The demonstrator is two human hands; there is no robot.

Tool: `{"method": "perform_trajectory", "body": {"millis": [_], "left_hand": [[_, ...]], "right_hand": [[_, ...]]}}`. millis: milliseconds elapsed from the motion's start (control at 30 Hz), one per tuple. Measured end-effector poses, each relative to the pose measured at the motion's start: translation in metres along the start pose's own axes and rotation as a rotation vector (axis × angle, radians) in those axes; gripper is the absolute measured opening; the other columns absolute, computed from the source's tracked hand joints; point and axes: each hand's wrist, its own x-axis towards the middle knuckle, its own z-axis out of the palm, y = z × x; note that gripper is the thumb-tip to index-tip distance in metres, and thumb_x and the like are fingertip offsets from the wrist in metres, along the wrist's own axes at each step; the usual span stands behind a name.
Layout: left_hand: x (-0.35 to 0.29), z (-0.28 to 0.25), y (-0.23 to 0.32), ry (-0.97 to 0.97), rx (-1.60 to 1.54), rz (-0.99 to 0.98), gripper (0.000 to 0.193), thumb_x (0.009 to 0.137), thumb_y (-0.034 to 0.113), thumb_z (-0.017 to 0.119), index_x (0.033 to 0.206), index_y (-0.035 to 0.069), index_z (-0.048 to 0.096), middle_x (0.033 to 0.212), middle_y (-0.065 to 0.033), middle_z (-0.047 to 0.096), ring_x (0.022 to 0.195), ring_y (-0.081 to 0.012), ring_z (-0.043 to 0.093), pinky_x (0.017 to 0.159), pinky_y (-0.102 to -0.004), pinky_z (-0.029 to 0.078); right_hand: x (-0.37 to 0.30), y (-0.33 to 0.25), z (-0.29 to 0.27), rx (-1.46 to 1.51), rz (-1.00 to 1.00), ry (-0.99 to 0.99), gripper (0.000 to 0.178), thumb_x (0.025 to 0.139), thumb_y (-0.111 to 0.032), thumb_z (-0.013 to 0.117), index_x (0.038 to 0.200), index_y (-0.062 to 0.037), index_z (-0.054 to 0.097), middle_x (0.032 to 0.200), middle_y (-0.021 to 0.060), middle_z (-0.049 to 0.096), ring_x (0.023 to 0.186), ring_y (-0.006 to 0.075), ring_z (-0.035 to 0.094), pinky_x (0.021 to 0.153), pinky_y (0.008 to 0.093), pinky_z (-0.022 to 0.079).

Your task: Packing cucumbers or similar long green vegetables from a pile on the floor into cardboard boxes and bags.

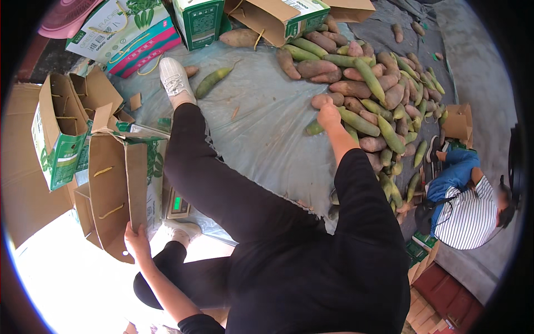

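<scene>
My right hand reaches to the near left edge of a big pile of roots, with its fingers closed round the end of a reddish-brown sweet potato. Green radishes and more sweet potatoes lie mixed around it. On the left, my left hand grips the lower edge of an open cardboard gift box with yellow cord handles. The box's inside faces up and its bottom is hidden. A small scale with a lit green display sits beside the box, partly covered by it.
Plastic sheeting covers the ground. Other open boxes stand at the left, and more at the back. A lone green radish lies by my white shoe. At the right, another person in a striped top bends down.
</scene>
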Motion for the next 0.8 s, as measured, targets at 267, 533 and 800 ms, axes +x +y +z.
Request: {"method": "perform_trajectory", "body": {"millis": [267,533,800], "left_hand": [[0.001,0.003,0.011,0.013,-0.013,-0.059,0.015,0.075,-0.001,0.057,0.090,-0.002,0.058,0.079,-0.0175,0.063,0.074,-0.0305,0.063,0.069,-0.0365,0.046],[0.007,0.005,0.011,-0.016,0.005,-0.087,0.016,0.074,0.001,0.057,0.090,-0.001,0.059,0.076,-0.0173,0.063,0.073,-0.0308,0.062,0.069,-0.0360,0.046],[0.002,-0.003,0.011,0.018,0.040,-0.112,0.015,0.075,0.004,0.057,0.089,0.001,0.060,0.076,-0.0172,0.062,0.073,-0.0315,0.062,0.068,-0.0360,0.046]], "right_hand": [[0.036,0.021,0.010,0.015,0.053,-0.149,0.030,0.079,-0.004,0.050,0.107,0.0002,0.061,0.120,0.0249,0.052,0.112,0.0346,0.051,0.094,0.0392,0.043],[0.057,0.061,0.025,-0.089,0.161,-0.136,0.025,0.083,-0.014,0.051,0.100,-0.0007,0.065,0.104,0.0222,0.061,0.104,0.0338,0.057,0.088,0.0410,0.047],[0.029,0.041,0.008,-0.018,0.227,-0.127,0.033,0.084,-0.028,0.051,0.098,-0.0019,0.066,0.105,0.0214,0.062,0.104,0.0338,0.057,0.087,0.0415,0.046]]}}
